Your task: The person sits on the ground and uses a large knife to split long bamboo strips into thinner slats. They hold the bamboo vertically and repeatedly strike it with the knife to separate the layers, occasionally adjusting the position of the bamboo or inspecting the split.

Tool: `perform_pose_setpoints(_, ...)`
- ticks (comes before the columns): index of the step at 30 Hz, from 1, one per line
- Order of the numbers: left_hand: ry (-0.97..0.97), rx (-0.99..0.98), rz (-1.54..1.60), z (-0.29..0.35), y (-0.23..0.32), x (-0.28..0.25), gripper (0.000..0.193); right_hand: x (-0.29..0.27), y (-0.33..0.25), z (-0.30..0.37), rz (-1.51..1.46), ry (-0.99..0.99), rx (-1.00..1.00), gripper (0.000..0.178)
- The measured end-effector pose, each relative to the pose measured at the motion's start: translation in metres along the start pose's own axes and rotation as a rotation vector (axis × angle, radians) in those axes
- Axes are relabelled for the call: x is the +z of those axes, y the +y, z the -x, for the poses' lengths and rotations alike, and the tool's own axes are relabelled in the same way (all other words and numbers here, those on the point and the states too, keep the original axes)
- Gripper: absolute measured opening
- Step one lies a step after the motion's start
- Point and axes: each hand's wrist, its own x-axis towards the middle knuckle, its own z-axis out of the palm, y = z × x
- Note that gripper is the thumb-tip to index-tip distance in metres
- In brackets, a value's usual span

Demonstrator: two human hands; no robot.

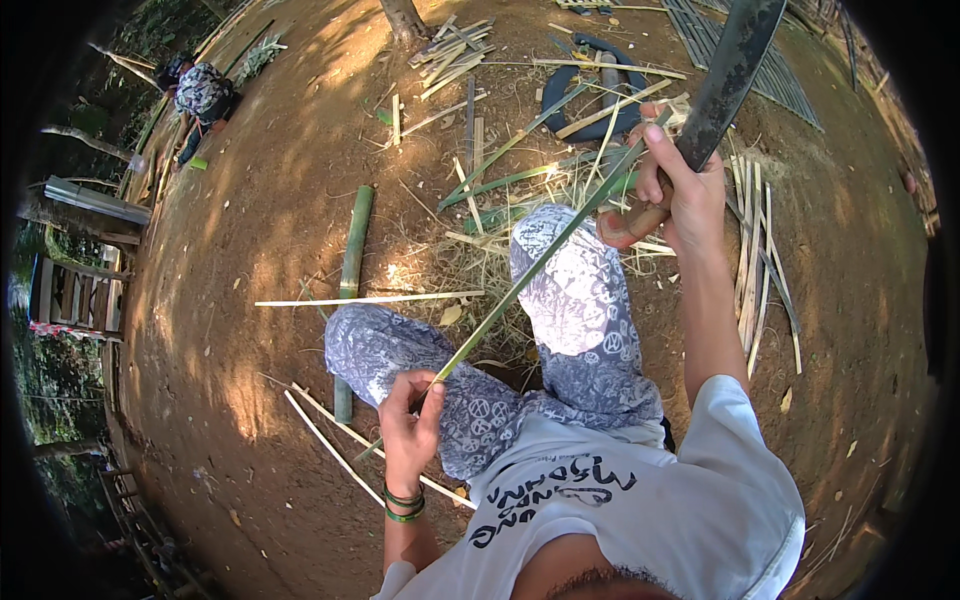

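A long, thin green bamboo strip runs slantwise across my lap, from low on the left up to the right. My left hand pinches it near its lower end, thumb against fingers, beside my left knee. At the upper end my right hand has its thumb pressed along the strip. Those same right fingers wrap the curved wooden handle of a large machete, whose dark, broad blade points up and away. Where the strip meets the blade, my right hand partly hides the contact. Pale shavings bunch beside that thumb.
A green bamboo pole lies left of my knees. Split strips lie at the right, others by a tree trunk. A dark ring-shaped object lies ahead. Another person crouches far left. Slats lie far right.
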Motion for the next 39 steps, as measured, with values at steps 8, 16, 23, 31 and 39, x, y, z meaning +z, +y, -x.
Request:
perform_pose_setpoints(8,-0.543,-0.355,0.508,-0.018,0.011,0.008,0.026,-0.024,0.002,-0.017,0.200,0.009,-0.065,0.039)
perform_pose_setpoints(16,-0.291,-0.243,0.495,-0.044,0.029,0.077,0.017,-0.047,0.014,0.019,0.737,-0.102,-0.145,0.062)
perform_pose_setpoints(23,-0.294,-0.311,0.607,-0.066,0.035,0.120,0.017,-0.042,0.053,0.085,1.106,-0.443,-0.068,0.053)
perform_pose_setpoints(31,-0.390,-0.356,0.498,-0.076,0.013,0.128,0.019,-0.029,0.071,0.104,1.235,-0.598,-0.096,0.077)
perform_pose_setpoints(39,-0.282,-0.329,0.512,-0.060,0.020,0.129,0.015,-0.033,0.077,0.096,1.248,-0.543,-0.024,0.075)
